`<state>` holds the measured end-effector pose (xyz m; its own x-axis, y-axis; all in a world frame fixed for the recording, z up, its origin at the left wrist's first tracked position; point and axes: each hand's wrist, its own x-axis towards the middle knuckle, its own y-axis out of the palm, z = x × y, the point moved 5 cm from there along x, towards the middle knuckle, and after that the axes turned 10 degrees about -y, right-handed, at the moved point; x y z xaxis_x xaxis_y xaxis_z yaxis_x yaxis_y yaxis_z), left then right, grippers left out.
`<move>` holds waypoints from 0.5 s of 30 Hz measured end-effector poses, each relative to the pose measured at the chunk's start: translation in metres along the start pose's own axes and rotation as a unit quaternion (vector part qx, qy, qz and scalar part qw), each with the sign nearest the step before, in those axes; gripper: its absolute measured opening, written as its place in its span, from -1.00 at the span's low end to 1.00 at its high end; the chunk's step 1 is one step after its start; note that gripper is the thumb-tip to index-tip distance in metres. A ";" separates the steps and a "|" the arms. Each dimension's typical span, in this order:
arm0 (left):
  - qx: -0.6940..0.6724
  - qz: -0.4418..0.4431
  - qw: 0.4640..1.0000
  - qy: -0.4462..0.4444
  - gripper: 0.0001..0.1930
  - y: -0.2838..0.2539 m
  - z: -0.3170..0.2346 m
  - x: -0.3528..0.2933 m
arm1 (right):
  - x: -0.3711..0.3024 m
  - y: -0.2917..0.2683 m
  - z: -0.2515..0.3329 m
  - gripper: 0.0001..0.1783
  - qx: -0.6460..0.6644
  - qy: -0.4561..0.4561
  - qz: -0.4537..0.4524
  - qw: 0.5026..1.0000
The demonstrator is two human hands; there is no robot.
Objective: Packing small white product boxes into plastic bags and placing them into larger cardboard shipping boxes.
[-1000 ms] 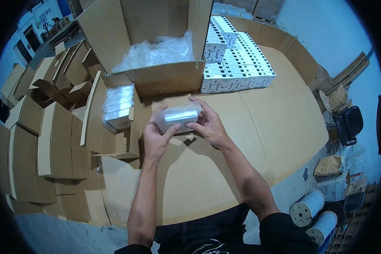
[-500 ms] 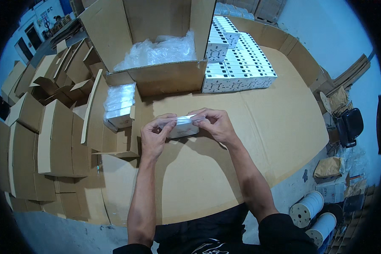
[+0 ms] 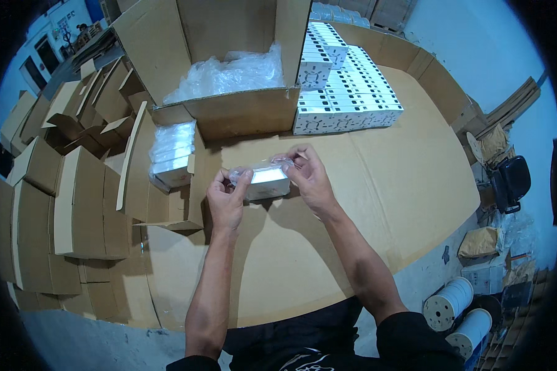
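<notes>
Room: pale blue wall at right, grey floor below, and a surface faced in brown cardboard, its far right edge rimmed by an upright cardboard strip.

Central item: one small white box, partly inside a clear bag, low over the near middle of the surface, between the two hands. We cannot tell whether its underside touches the cardboard.

Left grip: closed on the left end of the bagged box, thumb in front, fingers behind.

Right grip: pinched, thumb to fingers, on the bag's film at the upper right corner of the box.

Beyond the hands: one large carton, open, holding a heap of clear plastic. To its right we count in rows of white boxes with dark marks, stacked higher at the left rear.

Left of the hands: one small carton, open, with a row of wrapped boxes at its far end. Further left, we enter many brown cartons.

Right, off the surface: a black chair and two white spools.
</notes>
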<state>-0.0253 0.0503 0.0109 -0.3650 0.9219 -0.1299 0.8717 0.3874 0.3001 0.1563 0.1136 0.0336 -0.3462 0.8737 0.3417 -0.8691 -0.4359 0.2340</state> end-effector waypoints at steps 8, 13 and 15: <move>-0.043 0.005 0.999 0.002 -0.79 0.006 -0.002 -0.002 | -0.001 -0.005 0.018 -0.77 -0.007 -0.045 0.128 0.991; -0.003 0.006 1.000 -0.006 -0.79 0.002 -0.004 -0.003 | -0.004 -0.001 0.010 -0.75 -0.052 0.049 0.084 0.994; 0.023 0.011 1.000 -0.014 -0.78 0.007 -0.007 -0.007 | -0.003 -0.001 0.010 -0.75 -0.040 0.042 0.066 0.996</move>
<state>-0.0189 0.0465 0.0205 -0.3373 0.9293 -0.1506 0.8935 0.3664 0.2598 0.1622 0.1093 0.0413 -0.4848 0.8265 0.2862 -0.8384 -0.5323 0.1172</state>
